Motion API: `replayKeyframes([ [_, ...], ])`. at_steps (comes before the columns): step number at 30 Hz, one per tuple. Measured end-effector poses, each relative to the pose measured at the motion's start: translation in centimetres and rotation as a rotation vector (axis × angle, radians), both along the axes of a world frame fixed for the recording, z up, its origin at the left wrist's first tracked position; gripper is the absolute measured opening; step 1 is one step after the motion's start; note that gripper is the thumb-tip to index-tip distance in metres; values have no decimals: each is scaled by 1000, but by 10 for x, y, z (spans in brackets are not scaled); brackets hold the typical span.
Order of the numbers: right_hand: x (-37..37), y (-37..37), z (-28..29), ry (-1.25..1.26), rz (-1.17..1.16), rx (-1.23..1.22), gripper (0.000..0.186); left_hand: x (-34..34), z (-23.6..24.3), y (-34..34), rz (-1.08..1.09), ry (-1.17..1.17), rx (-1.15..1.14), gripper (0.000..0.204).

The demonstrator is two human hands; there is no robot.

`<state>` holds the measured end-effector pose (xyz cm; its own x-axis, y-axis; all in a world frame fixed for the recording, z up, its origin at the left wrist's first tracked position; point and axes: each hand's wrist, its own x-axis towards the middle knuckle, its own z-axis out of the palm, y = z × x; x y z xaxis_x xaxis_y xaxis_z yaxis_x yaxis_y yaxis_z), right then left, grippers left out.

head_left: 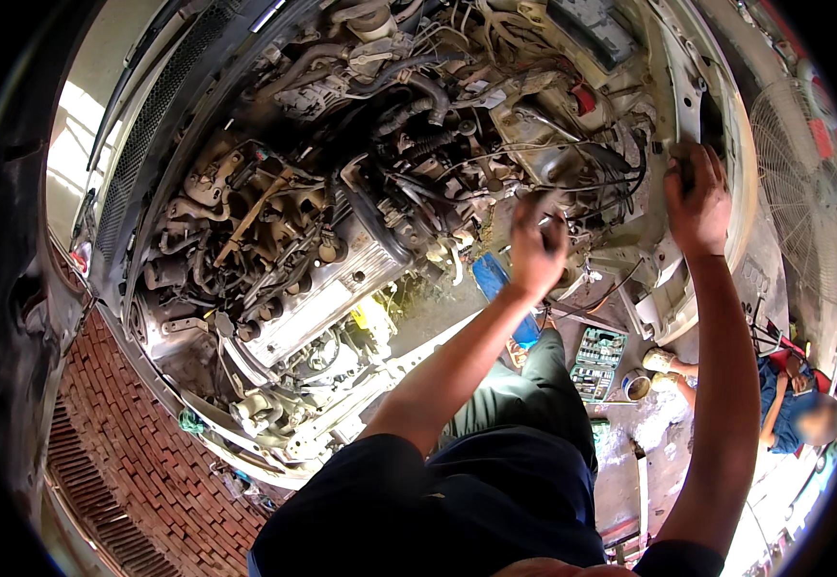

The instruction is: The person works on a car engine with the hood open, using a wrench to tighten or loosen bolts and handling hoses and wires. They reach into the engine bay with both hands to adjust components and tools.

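My left hand (539, 245) is raised over the right part of the car engine bay (342, 231), its fingers curled around something small that I cannot make out, beside thin black hoses (621, 183) and wires. My right hand (697, 197) is at the pale inner fender rail (688, 96), fingers bent; what, if anything, is inside them is hidden. A metal valve cover (317, 293), dusty pipes and a red part (583, 99) show in the bay.
Below are a blue tray (500, 293), an open socket set (594, 370) and a can (636, 385). A co-worker (779, 404) in dark blue crouches at the right, near a large fan (794, 192). A brick floor (130, 394) lies left.
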<state>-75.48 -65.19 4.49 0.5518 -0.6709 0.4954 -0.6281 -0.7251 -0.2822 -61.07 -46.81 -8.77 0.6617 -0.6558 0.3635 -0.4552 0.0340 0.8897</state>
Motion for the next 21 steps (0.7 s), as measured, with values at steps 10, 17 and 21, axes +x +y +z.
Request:
replayKeyframes([
  [10, 0, -4, -7, 9, 3, -81, 30, 53, -37, -87, -21, -664, 546, 48],
  [17, 2, 1, 2, -26, 55, -15, 29, 56, -41, -79, -150, -471, 531, 54],
  [21, -3, -2, 0, -5, 37, -24, 28, 40, -20, -72, -80, -531, 273, 60],
])
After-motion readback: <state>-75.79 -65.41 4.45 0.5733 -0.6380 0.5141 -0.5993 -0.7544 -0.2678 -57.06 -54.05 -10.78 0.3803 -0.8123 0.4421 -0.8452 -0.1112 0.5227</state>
